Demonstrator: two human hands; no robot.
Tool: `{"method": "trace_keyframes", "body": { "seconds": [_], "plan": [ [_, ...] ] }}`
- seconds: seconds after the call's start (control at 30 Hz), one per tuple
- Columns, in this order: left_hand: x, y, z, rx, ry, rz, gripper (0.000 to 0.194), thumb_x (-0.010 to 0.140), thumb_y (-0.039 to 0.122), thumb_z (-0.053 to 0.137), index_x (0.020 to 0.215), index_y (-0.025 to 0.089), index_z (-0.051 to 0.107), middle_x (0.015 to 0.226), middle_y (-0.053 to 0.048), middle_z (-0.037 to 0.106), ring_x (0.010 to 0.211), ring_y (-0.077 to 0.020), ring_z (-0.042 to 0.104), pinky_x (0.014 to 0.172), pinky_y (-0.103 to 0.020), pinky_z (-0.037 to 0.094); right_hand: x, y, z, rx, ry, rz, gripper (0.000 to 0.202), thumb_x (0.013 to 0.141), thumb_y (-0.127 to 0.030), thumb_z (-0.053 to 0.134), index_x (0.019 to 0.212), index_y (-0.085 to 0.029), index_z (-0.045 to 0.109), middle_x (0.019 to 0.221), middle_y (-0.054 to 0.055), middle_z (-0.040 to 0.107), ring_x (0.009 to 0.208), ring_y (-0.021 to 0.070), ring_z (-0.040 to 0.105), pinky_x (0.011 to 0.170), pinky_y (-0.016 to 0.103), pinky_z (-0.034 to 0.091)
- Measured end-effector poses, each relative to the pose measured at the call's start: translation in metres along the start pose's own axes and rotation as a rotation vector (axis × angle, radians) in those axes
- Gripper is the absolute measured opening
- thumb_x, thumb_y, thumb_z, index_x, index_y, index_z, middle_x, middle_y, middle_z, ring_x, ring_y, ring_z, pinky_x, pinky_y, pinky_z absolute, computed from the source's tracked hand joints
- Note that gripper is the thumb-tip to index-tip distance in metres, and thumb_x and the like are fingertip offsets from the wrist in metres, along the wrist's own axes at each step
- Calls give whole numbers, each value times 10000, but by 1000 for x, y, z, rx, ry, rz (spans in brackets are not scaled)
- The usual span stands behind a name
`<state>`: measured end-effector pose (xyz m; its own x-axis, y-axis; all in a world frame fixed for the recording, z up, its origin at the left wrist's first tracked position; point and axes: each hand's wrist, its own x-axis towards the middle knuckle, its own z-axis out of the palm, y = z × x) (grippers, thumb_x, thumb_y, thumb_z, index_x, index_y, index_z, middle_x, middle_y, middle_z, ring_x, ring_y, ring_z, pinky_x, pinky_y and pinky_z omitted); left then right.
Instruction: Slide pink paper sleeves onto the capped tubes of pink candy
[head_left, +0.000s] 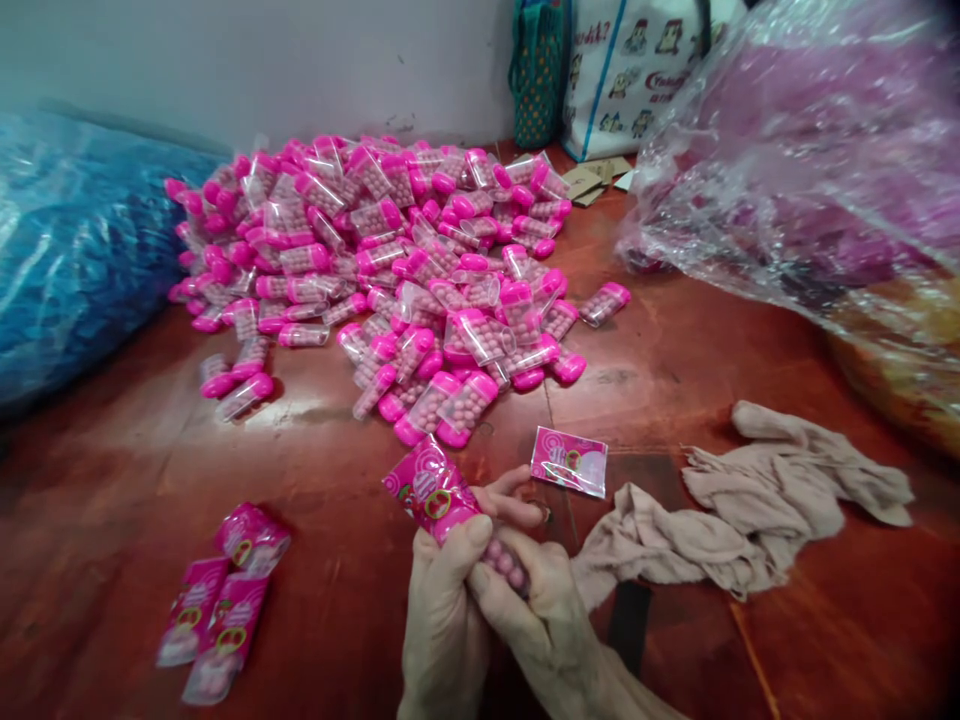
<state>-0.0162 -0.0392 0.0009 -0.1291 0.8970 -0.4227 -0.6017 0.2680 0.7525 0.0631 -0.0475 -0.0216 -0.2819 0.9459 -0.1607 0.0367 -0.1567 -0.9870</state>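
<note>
My left hand (448,600) pinches a pink printed sleeve (435,490) that sits over one end of a small clear container of pink balls (506,565). Around the container's lower end are the fingers of my right hand (532,600), some of them stretched out behind it. The two hands touch each other. A flat pink sleeve (570,461) lies just beyond my right hand. Several sleeved containers (229,625) lie at the lower left. Farther back is a large heap of pink-capped containers (375,250) without sleeves.
A blue plastic sack (82,250) stands at the left. At the right are a clear bag with pink contents (810,170) and a crumpled beige cloth (750,510). A white printed bag (630,75) and cardboard pieces (592,180) are by the wall.
</note>
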Motion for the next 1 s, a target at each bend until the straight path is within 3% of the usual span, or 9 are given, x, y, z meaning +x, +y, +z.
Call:
{"method": "trace_keyframes", "body": {
  "seconds": [0.07, 0.13, 0.3, 0.4, 0.57, 0.7, 0.77, 0.87, 1.0],
  "plan": [
    [-2, 0, -1, 22, -6, -11, 184, 770, 185, 546, 689, 158, 709, 787, -90, 718, 1001, -264, 602, 791, -304, 483, -2, 1, 0, -6, 0, -16, 144, 841, -271, 505, 836, -170, 607, 577, -43, 460, 486, 82, 450, 492, 171, 390],
    [-4, 0, -3, 14, -17, -21, 209, 780, 202, 524, 687, 160, 707, 779, -102, 717, 1081, -292, 560, 808, -330, 481, -3, 2, 3, 0, -26, -49, 148, 850, -264, 492, 830, -169, 604, 581, -42, 466, 486, 80, 458, 494, 170, 388],
    [-5, -5, -6, 9, -41, -70, 228, 803, 295, 547, 806, 143, 717, 918, -123, 712, 993, -265, 603, 793, -313, 486, 1, 5, 6, 70, 68, 23, 250, 866, -353, 472, 812, -145, 600, 573, -38, 447, 474, 84, 435, 442, 183, 360],
    [-3, -9, -8, 1, -13, -107, 253, 786, 338, 594, 904, 144, 706, 937, -118, 704, 838, -219, 643, 762, -307, 497, 4, 2, 0, -31, 119, 41, 350, 906, -411, 394, 811, -144, 599, 568, -13, 507, 466, 106, 465, 421, 204, 355],
    [-1, -10, -18, 97, 118, 28, 179, 742, 312, 668, 836, 165, 706, 791, -61, 707, 772, -194, 646, 727, -279, 502, 1, -8, -15, -414, 283, -234, 233, 905, -334, 458, 948, -165, 612, 811, 70, 650, 724, 196, 594, 640, 293, 450],
    [-2, -3, -24, 255, 75, 33, 191, 746, 292, 664, 845, 135, 706, 776, -64, 702, 723, -189, 638, 677, -270, 499, 1, -12, -19, -523, 417, -298, 210, 878, -356, 514, 887, -164, 598, 750, 57, 604, 707, 202, 543, 636, 319, 428],
    [-2, -2, -25, 303, 5, -27, 184, 753, 288, 658, 823, 124, 701, 730, -59, 690, 660, -172, 623, 619, -255, 493, 4, -14, -22, -493, 397, -291, 214, 856, -360, 550, 918, -163, 606, 832, 71, 599, 791, 212, 543, 693, 330, 433],
    [-3, -5, -26, 279, -131, -163, 208, 769, 320, 635, 811, 121, 679, 623, -35, 639, 522, -141, 576, 496, -238, 471, 10, -15, -26, -273, 209, -179, 154, 855, -333, 563, 878, -194, 625, 887, 43, 598, 838, 182, 558, 727, 290, 451],
    [-5, -14, -24, 166, -241, -230, 254, 709, 312, 693, 879, 127, 649, 635, -35, 617, 494, -127, 558, 431, -205, 427, 13, -8, -30, 76, 182, 80, 196, 855, -367, 559, 762, -198, 594, 628, -40, 517, 495, 85, 493, 472, 202, 423]
  ]
}}
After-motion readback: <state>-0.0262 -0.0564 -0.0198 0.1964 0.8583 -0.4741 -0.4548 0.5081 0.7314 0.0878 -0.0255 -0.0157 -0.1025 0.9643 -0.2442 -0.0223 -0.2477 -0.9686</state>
